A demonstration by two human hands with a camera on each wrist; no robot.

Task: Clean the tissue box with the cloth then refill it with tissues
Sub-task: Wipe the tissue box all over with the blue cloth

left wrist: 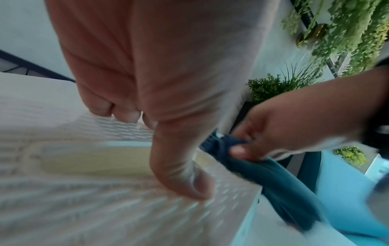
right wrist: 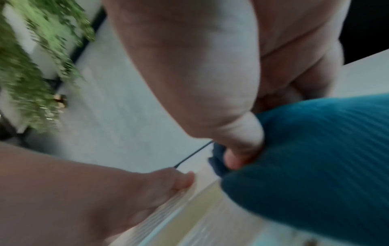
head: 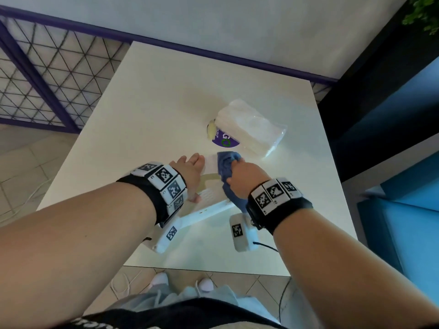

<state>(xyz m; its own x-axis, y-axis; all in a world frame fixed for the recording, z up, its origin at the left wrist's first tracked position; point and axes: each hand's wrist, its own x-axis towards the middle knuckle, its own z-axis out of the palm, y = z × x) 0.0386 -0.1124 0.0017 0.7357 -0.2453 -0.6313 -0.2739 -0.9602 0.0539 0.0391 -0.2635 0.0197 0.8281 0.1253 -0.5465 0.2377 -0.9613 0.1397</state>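
Note:
A white tissue box [head: 210, 193] with a beige oval slot [left wrist: 96, 159] stands on the white table [head: 147, 110] just in front of me. My left hand [head: 191, 174] lies over the box's left side, fingers curled over its far edge and thumb [left wrist: 189, 179] on the textured top. My right hand [head: 242, 176] grips a bunched blue cloth [head: 226, 167] and holds it against the box's right side [right wrist: 311, 159]. A clear-wrapped pack of white tissues [head: 249, 128] lies further back to the right.
A purple round sticker [head: 224, 140] and a small yellowish disc [head: 211, 130] sit beside the tissue pack. A purple wire-mesh railing [head: 47, 74] runs at the left, blue furniture [head: 403, 186] stands at the right, and green plants [left wrist: 347, 33] hang on the wall.

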